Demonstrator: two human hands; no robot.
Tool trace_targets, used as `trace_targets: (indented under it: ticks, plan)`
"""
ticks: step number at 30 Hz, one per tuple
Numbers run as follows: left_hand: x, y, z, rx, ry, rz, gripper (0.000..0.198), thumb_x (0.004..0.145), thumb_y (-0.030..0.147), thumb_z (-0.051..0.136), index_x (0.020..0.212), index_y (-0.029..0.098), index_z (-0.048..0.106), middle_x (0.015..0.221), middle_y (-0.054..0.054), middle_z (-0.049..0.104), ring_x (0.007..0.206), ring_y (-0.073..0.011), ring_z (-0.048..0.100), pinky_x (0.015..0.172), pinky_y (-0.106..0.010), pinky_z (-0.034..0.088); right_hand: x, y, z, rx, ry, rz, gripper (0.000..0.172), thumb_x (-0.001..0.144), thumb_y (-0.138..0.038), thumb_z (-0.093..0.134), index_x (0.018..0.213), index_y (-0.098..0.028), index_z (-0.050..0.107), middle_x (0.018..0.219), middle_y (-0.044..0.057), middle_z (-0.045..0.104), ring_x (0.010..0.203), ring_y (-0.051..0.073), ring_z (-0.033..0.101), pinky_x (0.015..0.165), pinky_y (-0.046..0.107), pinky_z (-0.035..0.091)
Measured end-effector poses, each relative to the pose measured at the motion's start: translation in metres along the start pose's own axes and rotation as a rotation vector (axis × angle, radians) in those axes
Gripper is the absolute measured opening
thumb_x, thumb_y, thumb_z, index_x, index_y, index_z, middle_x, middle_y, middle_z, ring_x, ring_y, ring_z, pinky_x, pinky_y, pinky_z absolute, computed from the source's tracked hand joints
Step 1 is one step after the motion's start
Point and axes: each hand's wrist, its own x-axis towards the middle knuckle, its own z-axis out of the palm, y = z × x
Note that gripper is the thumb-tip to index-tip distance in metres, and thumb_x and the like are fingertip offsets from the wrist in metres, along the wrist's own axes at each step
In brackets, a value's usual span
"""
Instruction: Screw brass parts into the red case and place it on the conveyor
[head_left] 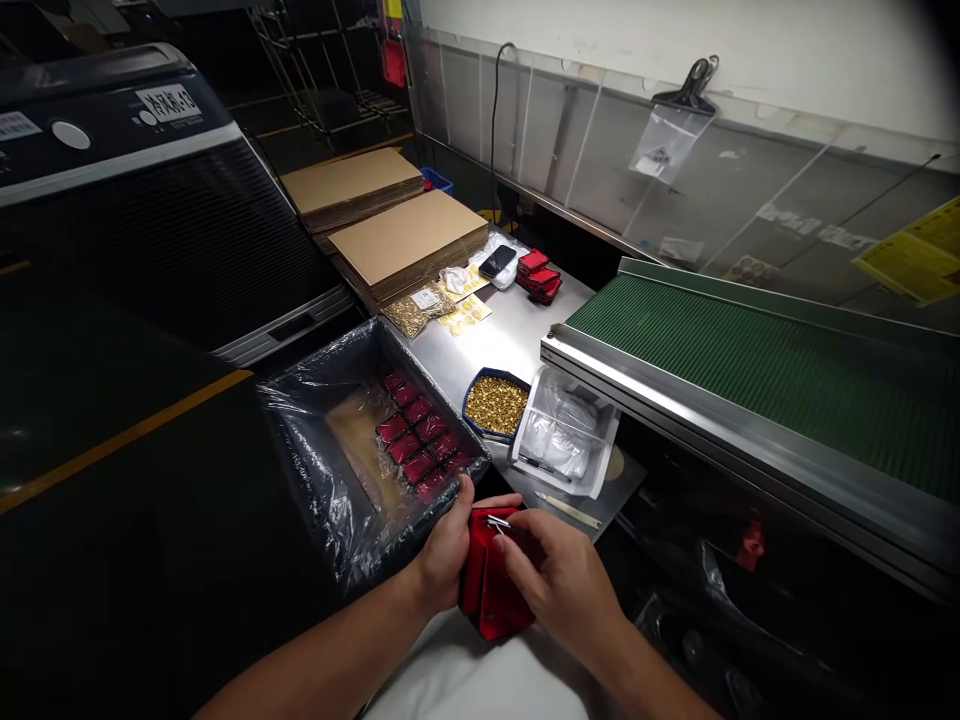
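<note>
My left hand (448, 548) is wrapped round the left side of a red case (491, 600) held low at the front of the steel bench. My right hand (559, 575) lies over the case's top right, fingers pinched on a small silvery tool (499, 522) at its upper edge. Just left of my hands stands a plastic-lined box (315, 440) with rows of red cases (420, 440) packed along its right side. A blue tray of small gold parts (495, 404) sits beyond my hands.
A clear bin with plastic bags (566, 432) stands beside the gold parts. A green conveyor belt (765, 360) runs along the right. Flat cardboard stacks (409, 240), a phone (498, 261) and more red cases (538, 275) lie at the bench's far end. A dark machine (135, 190) stands left.
</note>
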Motion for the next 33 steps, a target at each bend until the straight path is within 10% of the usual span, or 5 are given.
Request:
trace_targets:
  ticks: [16,25,33]
  plan:
    - [0.001,0.001,0.016,0.08,0.018,-0.008,0.081,0.092,0.072,0.023,0.132,0.007,0.052,0.112,-0.021,0.068,0.096,-0.0305,0.068,0.088,-0.04,0.051,-0.004,0.003,-0.013,0.055,-0.013,-0.021,0.018,0.091,-0.035,0.053,0.085,-0.024,0.066,0.077,-0.002,0.068,0.068,0.013,0.06,0.062,0.028,0.042]
    - [0.003,0.003,0.019,-0.048,-0.012,-0.106,0.084,0.09,0.075,0.027,0.127,0.005,0.056,0.099,-0.02,0.071,0.082,-0.0249,0.069,0.077,-0.034,0.054,-0.004,0.019,-0.028,-0.21,0.143,-0.466,0.017,0.09,-0.023,0.06,0.107,-0.022,0.061,0.083,0.003,0.064,0.073,0.015,0.058,0.064,0.028,0.044]
    - [0.003,0.003,0.024,-0.164,-0.342,-0.135,0.077,0.093,0.071,0.025,0.117,0.008,0.061,0.094,-0.016,0.072,0.085,-0.0274,0.069,0.08,-0.036,0.053,0.0,0.01,-0.031,-0.344,0.138,-0.555,0.026,0.092,-0.021,0.057,0.117,-0.022,0.058,0.092,0.005,0.066,0.079,0.017,0.06,0.069,0.031,0.046]
